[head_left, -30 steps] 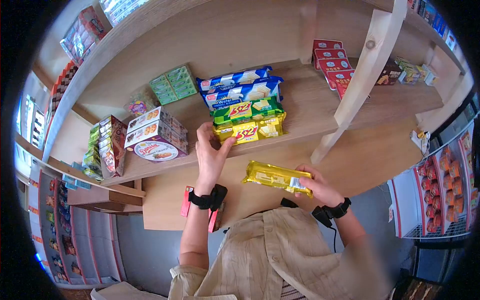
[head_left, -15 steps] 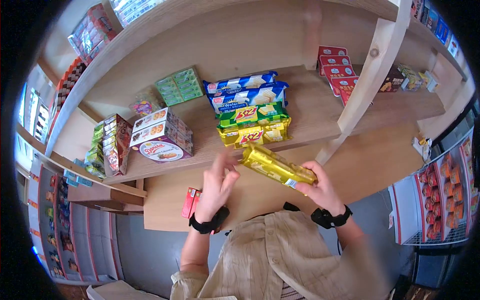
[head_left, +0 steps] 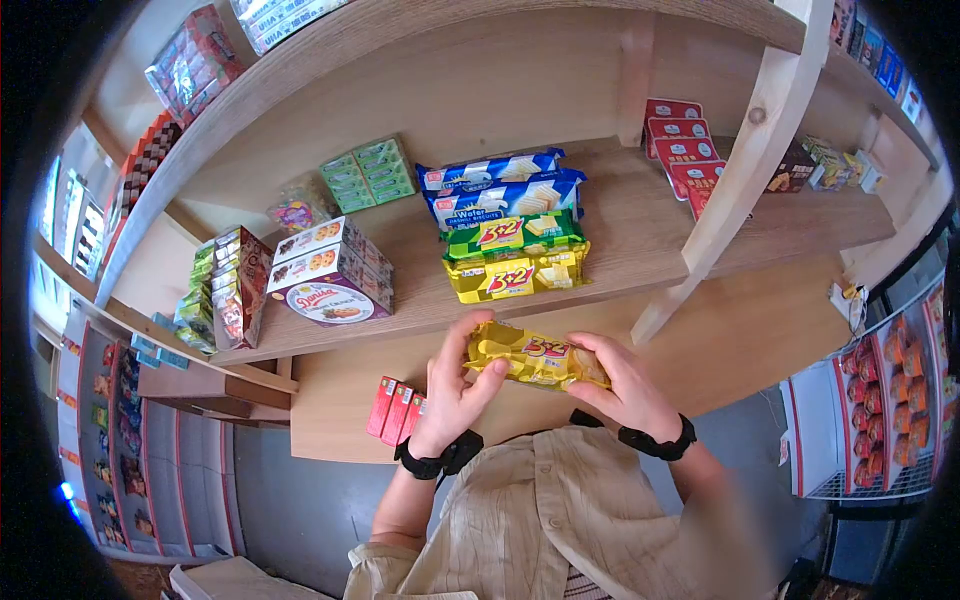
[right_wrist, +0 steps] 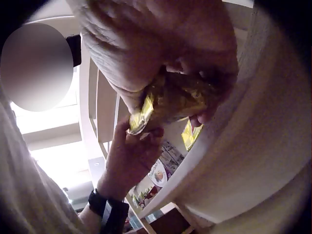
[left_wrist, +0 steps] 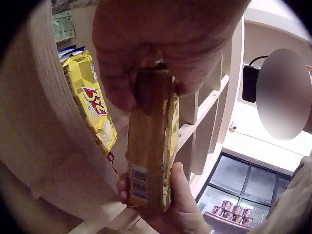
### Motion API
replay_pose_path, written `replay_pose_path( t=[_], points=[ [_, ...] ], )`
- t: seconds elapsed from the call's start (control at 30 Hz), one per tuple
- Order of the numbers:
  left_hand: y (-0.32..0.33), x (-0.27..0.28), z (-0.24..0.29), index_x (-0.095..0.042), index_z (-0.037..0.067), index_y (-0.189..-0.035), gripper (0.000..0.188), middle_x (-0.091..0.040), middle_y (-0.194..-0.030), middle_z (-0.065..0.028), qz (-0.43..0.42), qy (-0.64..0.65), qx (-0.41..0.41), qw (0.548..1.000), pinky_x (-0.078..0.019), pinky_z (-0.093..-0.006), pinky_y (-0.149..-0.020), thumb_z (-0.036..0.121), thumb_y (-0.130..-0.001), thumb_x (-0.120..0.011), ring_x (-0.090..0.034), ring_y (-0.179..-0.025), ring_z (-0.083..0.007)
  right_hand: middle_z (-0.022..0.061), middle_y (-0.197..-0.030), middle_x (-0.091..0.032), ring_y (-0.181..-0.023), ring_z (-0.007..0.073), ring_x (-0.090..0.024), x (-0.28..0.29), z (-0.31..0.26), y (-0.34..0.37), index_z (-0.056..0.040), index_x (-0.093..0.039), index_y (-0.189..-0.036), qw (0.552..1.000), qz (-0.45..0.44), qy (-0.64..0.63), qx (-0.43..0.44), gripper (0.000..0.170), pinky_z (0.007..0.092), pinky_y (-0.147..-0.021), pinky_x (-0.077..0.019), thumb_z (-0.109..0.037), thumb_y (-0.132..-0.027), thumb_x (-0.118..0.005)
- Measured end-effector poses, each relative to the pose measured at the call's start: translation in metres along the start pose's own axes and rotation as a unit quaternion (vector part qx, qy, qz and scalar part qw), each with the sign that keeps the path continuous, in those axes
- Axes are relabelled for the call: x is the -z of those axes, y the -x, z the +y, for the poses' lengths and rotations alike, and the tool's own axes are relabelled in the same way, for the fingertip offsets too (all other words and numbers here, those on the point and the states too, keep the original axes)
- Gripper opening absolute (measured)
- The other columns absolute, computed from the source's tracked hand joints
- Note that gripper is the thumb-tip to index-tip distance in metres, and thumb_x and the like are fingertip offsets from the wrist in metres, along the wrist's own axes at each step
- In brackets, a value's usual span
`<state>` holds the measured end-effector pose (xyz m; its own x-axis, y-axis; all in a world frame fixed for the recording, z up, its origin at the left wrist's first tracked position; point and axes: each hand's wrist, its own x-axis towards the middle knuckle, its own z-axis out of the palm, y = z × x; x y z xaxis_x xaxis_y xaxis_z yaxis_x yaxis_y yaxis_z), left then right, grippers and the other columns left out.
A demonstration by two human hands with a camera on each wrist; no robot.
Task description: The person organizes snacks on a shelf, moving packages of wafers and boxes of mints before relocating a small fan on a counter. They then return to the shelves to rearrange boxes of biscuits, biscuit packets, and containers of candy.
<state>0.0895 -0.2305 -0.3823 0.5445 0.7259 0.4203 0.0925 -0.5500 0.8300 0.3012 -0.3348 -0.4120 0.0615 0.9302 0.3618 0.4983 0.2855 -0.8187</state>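
Note:
A yellow 3+2 biscuit pack is held level between both hands, in front of the shelf edge. My left hand grips its left end, thumb in front. At the other end my right hand pinches it between thumb and fingers. The left wrist view shows the pack edge-on with a barcode near the right hand. On the shelf just beyond, another yellow 3+2 pack stands at the front of a row, before a green 3+2 pack and blue wafer packs.
Left of the row stand Danisa cookie boxes and a green box stack. Red packets lie near a wooden post at right. Small red boxes rest on the lower board.
The left hand has come down from the shelf row to grip the held pack's left end. The pack has turned, and its 3+2 front now faces up toward the head camera.

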Motion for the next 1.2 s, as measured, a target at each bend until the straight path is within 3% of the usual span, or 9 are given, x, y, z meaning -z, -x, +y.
replay_pose_path(
  t=[0.2, 0.27, 0.3, 0.43, 0.63, 0.77, 0.83, 1.0, 1.2],
  points=[
    [0.000, 0.000, -0.006, -0.042, 0.001, -0.131, 0.051, -0.057, -0.117, -0.0139, 0.000, 0.055, 0.012, 0.998, -0.0469, -0.0318, -0.087, 0.009, -0.085, -0.062, -0.058, -0.104, -0.0184, 0.0156, -0.117, -0.055, -0.108, 0.0315, -0.053, 0.012, -0.009, -0.017, -0.0018, -0.052, -0.118, 1.000, -0.007, 0.029, -0.001, 0.057, 0.0384, -0.091, -0.0428, -0.020, -0.071, -0.077],
    [-0.008, -0.001, -0.010, -0.042, 0.001, -0.132, 0.053, -0.052, -0.125, -0.0149, 0.072, 0.102, -0.022, 0.992, -0.0456, -0.0327, -0.088, 0.011, -0.085, -0.063, -0.053, -0.111, -0.0202, 0.0144, -0.105, -0.055, -0.099, 0.0331, -0.053, 0.023, -0.020, -0.033, -0.0045, -0.054, -0.115, 0.974, 0.099, 0.170, 0.114, 0.053, 0.0410, -0.086, -0.0427, -0.023, -0.071, -0.076],
    [-0.013, 0.002, -0.013, -0.042, 0.001, -0.132, 0.053, -0.052, -0.125, -0.0149, 0.073, 0.102, -0.024, 0.992, -0.0456, -0.0327, -0.088, 0.011, -0.085, -0.063, -0.053, -0.111, -0.0202, 0.0144, -0.105, -0.055, -0.099, 0.0331, -0.053, 0.028, -0.023, -0.042, -0.0045, -0.054, -0.115, 0.973, 0.099, 0.171, 0.116, 0.053, 0.0410, -0.086, -0.0427, -0.023, -0.071, -0.076],
    [-0.040, 0.021, -0.023, -0.047, 0.002, -0.129, 0.049, -0.049, -0.129, -0.0140, 0.116, -0.054, -0.077, 0.989, -0.0446, -0.0343, -0.088, 0.013, -0.084, -0.065, -0.049, -0.117, -0.0257, 0.0119, -0.103, -0.053, -0.097, 0.0312, -0.050, 0.043, -0.024, -0.085, -0.0059, -0.055, -0.113, 0.938, 0.167, 0.239, 0.184, 0.054, 0.0411, -0.086, -0.0398, -0.021, -0.066, -0.077],
    [-0.060, 0.023, -0.042, -0.048, 0.002, -0.127, 0.047, -0.048, -0.129, -0.0161, 0.139, -0.128, -0.065, 0.980, -0.0407, -0.0368, -0.095, 0.016, -0.085, -0.065, -0.046, -0.120, -0.0285, 0.0117, -0.106, -0.055, -0.101, 0.0313, -0.050, 0.041, -0.006, -0.135, -0.0053, -0.056, -0.112, 0.945, 0.099, 0.227, 0.213, 0.049, 0.0403, -0.090, -0.0393, -0.019, -0.069, -0.075],
    [-0.069, 0.025, -0.043, -0.046, -0.001, -0.127, 0.051, -0.047, -0.129, -0.0201, 0.122, -0.190, -0.075, 0.971, -0.0387, -0.0390, -0.098, 0.019, -0.085, -0.066, -0.045, -0.120, -0.0321, 0.0127, -0.102, -0.055, -0.098, 0.0316, -0.051, 0.041, 0.004, -0.145, -0.0064, -0.055, -0.113, 0.943, 0.131, 0.213, 0.219, 0.049, 0.0415, -0.087, -0.0406, -0.021, -0.070, -0.075],
    [-0.078, 0.028, -0.050, -0.047, -0.002, -0.126, 0.051, -0.052, -0.122, -0.0217, 0.132, -0.229, -0.100, 0.959, -0.0414, -0.0392, -0.095, 0.022, -0.085, -0.066, -0.050, -0.114, -0.0328, 0.0128, -0.101, -0.057, -0.098, 0.0320, -0.053, 0.045, 0.006, -0.147, -0.0047, -0.055, -0.112, 0.960, 0.179, 0.143, 0.161, 0.049, 0.0410, -0.086, -0.0419, -0.022, -0.071, -0.076],
    [-0.100, 0.034, -0.063, -0.053, -0.005, -0.118, 0.047, -0.060, -0.103, -0.0207, 0.088, -0.134, 0.012, 0.987, -0.0469, -0.0381, -0.084, 0.024, -0.083, -0.067, -0.059, -0.096, -0.0309, 0.0133, -0.099, -0.058, -0.096, 0.0311, -0.054, 0.047, 0.015, -0.142, -0.0031, -0.056, -0.110, 0.963, 0.207, 0.121, 0.122, 0.046, 0.0393, -0.085, -0.0428, -0.020, -0.072, -0.075],
    [-0.112, 0.043, -0.049, -0.053, -0.004, -0.120, 0.051, -0.058, -0.111, -0.0185, -0.008, -0.216, 0.020, 0.976, -0.0453, -0.0335, -0.088, 0.021, -0.079, -0.070, -0.057, -0.104, -0.0265, 0.0143, -0.100, -0.058, -0.097, 0.0314, -0.055, 0.045, 0.030, -0.132, -0.0022, -0.056, -0.111, 0.968, 0.213, 0.097, 0.089, 0.047, 0.0396, -0.086, -0.0430, -0.020, -0.072, -0.075]
  ],
)
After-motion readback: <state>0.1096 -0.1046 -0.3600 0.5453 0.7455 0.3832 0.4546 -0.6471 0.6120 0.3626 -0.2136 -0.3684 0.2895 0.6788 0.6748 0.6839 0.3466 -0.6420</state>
